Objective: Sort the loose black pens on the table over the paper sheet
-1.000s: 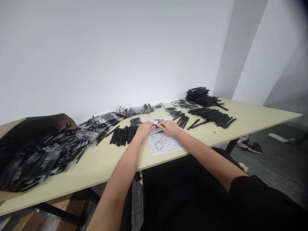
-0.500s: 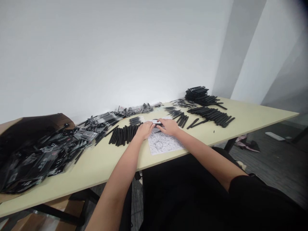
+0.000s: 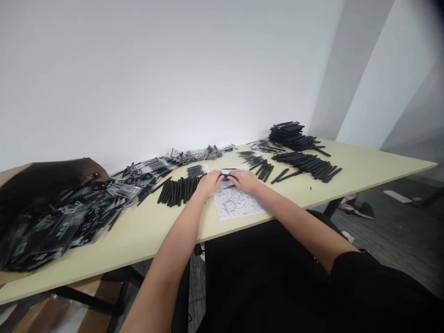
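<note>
My left hand (image 3: 209,182) and my right hand (image 3: 244,180) meet over the far end of a printed paper sheet (image 3: 237,204) on the pale table (image 3: 145,233). Both hands have their fingers curled around a small black and clear item (image 3: 226,175) held between them; it is too small to name. A row of black stick-shaped pieces (image 3: 176,189) lies just left of my left hand. Another small group of black sticks (image 3: 262,170) lies right of my right hand.
A heap of clear packets with black contents (image 3: 65,212) spills from a brown box (image 3: 52,173) at the left. Big piles of black sticks (image 3: 307,164) and a stack (image 3: 287,134) sit at the far right. Packets (image 3: 194,157) line the wall. Floor clutter (image 3: 354,206) lies beyond the table.
Both hands stay together over the sheet's far end, with the fingers shifting slightly on the small item. The view has tilted a little.
</note>
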`<state>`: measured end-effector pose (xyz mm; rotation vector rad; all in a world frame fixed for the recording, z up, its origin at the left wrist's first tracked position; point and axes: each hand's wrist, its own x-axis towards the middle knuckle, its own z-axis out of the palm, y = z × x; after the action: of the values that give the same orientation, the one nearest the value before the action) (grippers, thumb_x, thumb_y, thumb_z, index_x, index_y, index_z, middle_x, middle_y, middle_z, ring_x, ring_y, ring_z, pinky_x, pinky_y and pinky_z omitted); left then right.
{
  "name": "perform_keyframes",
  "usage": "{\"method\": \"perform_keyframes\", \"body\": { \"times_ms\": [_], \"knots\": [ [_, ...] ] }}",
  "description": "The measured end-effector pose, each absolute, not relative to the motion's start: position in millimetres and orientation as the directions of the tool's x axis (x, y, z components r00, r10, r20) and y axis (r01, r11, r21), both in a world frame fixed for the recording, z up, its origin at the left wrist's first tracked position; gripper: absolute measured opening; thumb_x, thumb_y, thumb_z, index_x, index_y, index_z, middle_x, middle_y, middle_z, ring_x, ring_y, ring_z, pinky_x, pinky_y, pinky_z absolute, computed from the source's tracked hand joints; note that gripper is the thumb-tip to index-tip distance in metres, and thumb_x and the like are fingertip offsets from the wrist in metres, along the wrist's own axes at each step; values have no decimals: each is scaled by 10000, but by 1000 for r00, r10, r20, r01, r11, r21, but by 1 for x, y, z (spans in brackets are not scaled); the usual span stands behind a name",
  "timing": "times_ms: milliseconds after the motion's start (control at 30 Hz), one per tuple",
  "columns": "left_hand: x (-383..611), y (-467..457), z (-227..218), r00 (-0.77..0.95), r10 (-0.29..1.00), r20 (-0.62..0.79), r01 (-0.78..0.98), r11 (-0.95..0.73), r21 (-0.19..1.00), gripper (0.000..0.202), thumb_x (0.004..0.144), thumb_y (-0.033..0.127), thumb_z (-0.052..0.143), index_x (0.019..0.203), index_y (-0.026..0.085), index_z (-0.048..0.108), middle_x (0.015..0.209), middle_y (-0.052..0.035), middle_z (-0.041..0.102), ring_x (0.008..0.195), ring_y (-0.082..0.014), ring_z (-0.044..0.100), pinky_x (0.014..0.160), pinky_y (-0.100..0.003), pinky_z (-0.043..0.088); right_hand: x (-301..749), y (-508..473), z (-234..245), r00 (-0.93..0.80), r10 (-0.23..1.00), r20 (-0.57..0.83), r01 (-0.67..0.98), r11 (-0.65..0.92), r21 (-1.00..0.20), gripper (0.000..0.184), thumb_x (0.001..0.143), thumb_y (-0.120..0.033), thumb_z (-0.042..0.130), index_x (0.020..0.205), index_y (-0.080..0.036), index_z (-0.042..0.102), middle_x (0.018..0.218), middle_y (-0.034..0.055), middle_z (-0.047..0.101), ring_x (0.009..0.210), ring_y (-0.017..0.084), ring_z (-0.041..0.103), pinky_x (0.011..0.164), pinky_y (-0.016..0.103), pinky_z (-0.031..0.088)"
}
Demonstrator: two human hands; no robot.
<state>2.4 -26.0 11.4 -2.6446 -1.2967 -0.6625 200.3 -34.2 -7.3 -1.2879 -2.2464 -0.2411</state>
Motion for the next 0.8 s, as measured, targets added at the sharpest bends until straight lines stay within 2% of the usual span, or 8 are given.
{"method": "perform_keyframes", "body": {
  "times_ms": [467, 800],
  "knots": [
    [2, -25, 11, 533, 718, 447, 763, -637, 113, 303, 990, 338, 314, 1065, 183, 563, 1017, -92, 642, 935, -212, 610, 793, -307, 475, 198, -36, -5, -385, 793, 473, 901, 433, 8, 412, 1005, -458, 275, 1053, -218, 606, 961, 65, 707, 844, 194, 634, 642, 258, 348],
    [3, -26, 12, 519, 724, 454, 758, -636, 148, 293, 987, 334, 330, 1080, 180, 562, 1035, -98, 640, 942, -218, 613, 803, -316, 477, 198, -34, -6, -380, 805, 455, 898, 439, -26, 441, 1003, -480, 262, 1094, -214, 601, 916, 83, 711, 797, 199, 631, 648, 256, 347]
  ]
}}
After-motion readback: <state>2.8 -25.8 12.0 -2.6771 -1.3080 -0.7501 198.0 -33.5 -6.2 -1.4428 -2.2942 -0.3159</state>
